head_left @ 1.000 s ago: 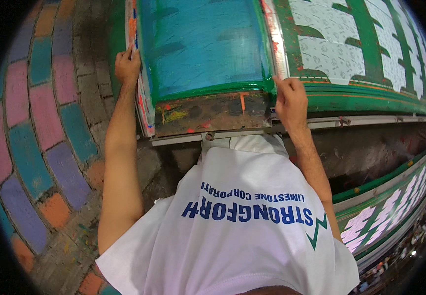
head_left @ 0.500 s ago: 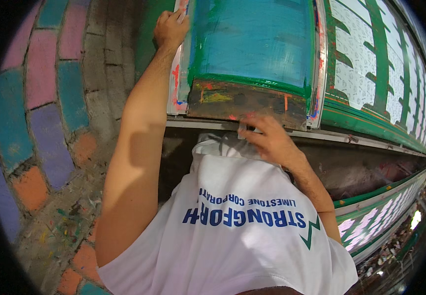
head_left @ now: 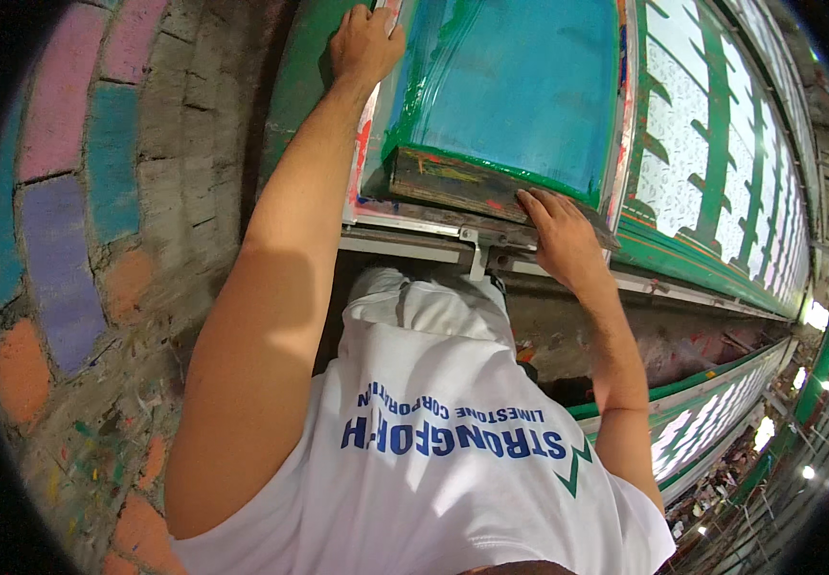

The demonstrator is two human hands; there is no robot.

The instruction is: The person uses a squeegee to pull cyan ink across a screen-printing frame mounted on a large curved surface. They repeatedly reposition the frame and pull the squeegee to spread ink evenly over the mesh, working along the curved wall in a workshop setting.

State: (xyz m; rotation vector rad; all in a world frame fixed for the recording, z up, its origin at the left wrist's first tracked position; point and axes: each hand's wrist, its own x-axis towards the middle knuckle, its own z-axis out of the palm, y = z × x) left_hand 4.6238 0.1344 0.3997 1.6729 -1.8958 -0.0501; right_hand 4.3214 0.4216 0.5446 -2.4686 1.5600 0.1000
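Head cam: L hand [head_left: 364, 48] clamps screen frame [head_left: 361, 155], R hand [head_left: 567, 240] on squeegee [head_left: 453, 182], can't tell if gripping; press evenly.

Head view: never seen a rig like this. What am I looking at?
No robot here: a person works bare-handed. Every picture comes from one fisheye camera on their head, looking down, so straight edges bend and the white shirt fills the bottom.

In front is a blue panel with glossy green edges, inside a paint-smeared frame. A dark, stained board lies across its near end. The left hand is at the frame's left side; the right hand has its fingers on the board. How firmly either grips isn't clear. To the right runs a green-and-white patterned surface.
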